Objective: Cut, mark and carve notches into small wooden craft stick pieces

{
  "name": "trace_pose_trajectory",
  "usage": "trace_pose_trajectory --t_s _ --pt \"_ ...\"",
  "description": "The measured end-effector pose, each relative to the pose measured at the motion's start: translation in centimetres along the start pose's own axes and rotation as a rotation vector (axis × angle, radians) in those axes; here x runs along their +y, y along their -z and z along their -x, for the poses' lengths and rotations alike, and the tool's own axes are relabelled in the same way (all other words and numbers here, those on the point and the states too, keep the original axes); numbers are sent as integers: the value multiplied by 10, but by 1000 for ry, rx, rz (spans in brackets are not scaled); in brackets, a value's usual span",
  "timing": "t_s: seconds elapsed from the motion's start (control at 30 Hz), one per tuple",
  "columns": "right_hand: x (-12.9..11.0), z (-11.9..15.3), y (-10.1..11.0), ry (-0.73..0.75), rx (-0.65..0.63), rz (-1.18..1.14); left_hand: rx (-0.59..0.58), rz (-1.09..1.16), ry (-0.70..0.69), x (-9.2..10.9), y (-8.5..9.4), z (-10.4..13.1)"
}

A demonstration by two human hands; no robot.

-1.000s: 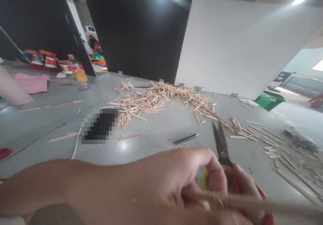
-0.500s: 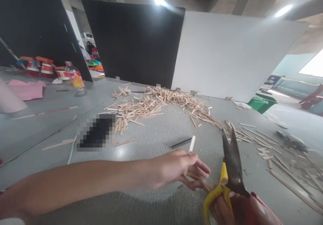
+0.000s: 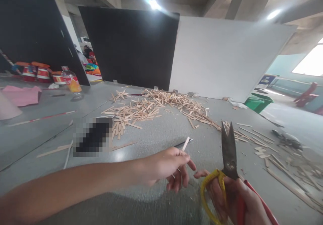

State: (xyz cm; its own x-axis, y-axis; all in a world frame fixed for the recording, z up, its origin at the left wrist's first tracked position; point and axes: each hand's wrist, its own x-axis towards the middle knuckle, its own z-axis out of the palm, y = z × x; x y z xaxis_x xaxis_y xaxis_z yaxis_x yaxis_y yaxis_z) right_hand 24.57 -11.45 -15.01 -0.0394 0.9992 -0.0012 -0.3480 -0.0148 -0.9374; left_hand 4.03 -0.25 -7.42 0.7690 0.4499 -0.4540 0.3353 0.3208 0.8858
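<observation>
Nearest, at the bottom right, the right hand grips a pair of scissors by the handles, fingers curled through a yellow loop and around a red one; the lower part of the hand and the red handle are cut off by the frame edge. The dark blades point upward, their tips a little apart. Just to the left, the left hand reaches in on a long forearm that enters from the lower left corner, thumb and forefinger pinching a thin pale wooden stick that tilts up and to the right; the other fingers hang loosely curled below, and the stick's lower end is hidden inside the grip. Directly behind the stick's tip a dark pen lies on the grey table, partly covered by the hand. To the left sits a blurred-out dark rectangle whose identity cannot be made out. Farther back, a broad heap of wooden sticks sprawls across the table, trailing rightward into scattered strips. Beyond, on the left, stand a plastic bottle and pink sheets, and a green bin peeks out at right behind a white panel and a black panel.
</observation>
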Motion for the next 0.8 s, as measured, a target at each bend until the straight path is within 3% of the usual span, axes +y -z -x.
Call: trace_pose_trajectory --t_s 0.17,0.33,0.43,0.57,0.67,0.8 --pt "-7 -8 -7 38 46 35 59 -20 -37 9 1 9" --pt "-16 -24 1 -24 168 102 36 -25 -90 16 5 15" --pt "-12 -34 9 -60 242 97 7 -60 -134 18 6 17" --pt "-3 -39 11 -43 232 109 -66 -62 -188 16 5 17" --pt "1 -36 8 -6 256 130 -77 -47 -201 15 3 18" --pt "3 -34 5 -64 294 128 -57 -61 -205 16 0 19"
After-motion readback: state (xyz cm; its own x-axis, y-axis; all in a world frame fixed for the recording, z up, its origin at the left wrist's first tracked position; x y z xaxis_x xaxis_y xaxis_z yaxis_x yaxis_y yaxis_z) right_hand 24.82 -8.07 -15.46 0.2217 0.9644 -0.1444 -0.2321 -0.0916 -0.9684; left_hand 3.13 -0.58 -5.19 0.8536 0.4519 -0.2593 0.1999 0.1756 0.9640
